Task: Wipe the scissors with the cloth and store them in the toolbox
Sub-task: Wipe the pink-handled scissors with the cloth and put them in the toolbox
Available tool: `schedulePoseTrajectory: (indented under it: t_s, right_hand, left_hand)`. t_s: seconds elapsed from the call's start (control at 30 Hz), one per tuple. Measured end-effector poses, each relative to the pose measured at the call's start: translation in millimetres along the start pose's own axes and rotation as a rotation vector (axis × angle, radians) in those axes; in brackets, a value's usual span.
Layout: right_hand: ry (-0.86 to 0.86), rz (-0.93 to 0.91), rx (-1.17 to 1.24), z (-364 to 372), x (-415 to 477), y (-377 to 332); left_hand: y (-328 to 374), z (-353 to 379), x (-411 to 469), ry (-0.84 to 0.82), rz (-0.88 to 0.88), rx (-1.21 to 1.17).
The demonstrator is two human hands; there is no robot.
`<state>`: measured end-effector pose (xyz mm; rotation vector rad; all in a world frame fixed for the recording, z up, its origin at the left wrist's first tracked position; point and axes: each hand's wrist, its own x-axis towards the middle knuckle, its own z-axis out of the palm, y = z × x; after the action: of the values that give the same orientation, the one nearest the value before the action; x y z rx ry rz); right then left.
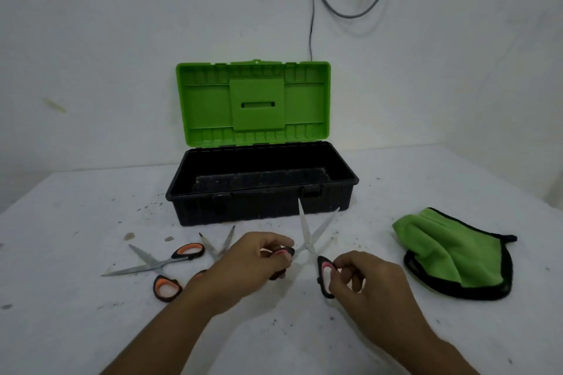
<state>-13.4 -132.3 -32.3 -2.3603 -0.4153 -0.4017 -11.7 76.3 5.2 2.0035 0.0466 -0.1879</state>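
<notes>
From the head view, a pair of steel scissors with black handles lined in pink [307, 245] sits between both hands, over the near middle of the speckled white worktop [396, 344]. The left hand [253, 259] has its fingers curled round the left handle loop. The right hand [365, 280] pinches the right loop between thumb and fingertips. The handles are drawn apart, so the blades splay in a V. The long axis runs away from the person, handles near and tips far. One tip overlaps the front wall of the toolbox in the picture. Whether the scissors rest on the worktop or are lifted just clear of it I cannot tell.

The black plastic toolbox [259, 210] stands at the back middle of the worktop. Its bright green lid [256, 103] is thrown up against the wall, and no tools show inside.

The crumpled green microfibre cloth with black edging [457, 256] lies toward the right edge, apart from both hands and to the right of the right hand. That relation probably settles the next move. The right hand is plainly the nearer, so it would likely let go of its loop and reach sideways for the cloth. The left hand could keep the scissors, with the blades already open for wiping.

Left of the left hand lies an open orange-handled pair [158, 263], flat toward the left edge. A second orange-handled pair [217, 248] is partly hidden behind the left wrist. A grey cable [353, 15] loops on the wall.
</notes>
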Motion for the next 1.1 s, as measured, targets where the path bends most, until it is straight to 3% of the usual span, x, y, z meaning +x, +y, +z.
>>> schedulePoseTrajectory:
  t_s: [0.13,0.23,0.4,0.5,0.6,0.8,1.0,1.1]
  right_hand:
    - [0.159,-0.102,-0.022,-10,-17,15]
    - [0.182,-0.125,-0.044,-17,-26,26]
    - [0.083,-0.099,-0.033,-41,-31,46]
    - [0.199,-0.055,0.013,-64,-20,60]
    - [0.303,0.013,-0.102,-81,0,83]
    - [0.008,0.272,-0.48,-82,12,101]
    - [-0.106,0.305,-0.361,-86,6,98]
    - [-0.257,0.277,-0.455,-98,5,91]
  left_hand:
    - [3,26,2,-0.056,-0.018,-0.239]
    - [10,50,6,-0.044,-0.033,-0.32]
    - [17,72,16,-0.085,-0.091,-0.434]
    - [14,76,22,-0.125,-0.106,-0.498]
    - [8,79,27,-0.1,-0.137,-0.613]
    - [-3,80,30,-0.056,-0.152,-0.795]
    - [-4,80,29,-0.092,-0.138,-0.856]
    - [-3,78,28,-0.117,-0.123,-0.846]
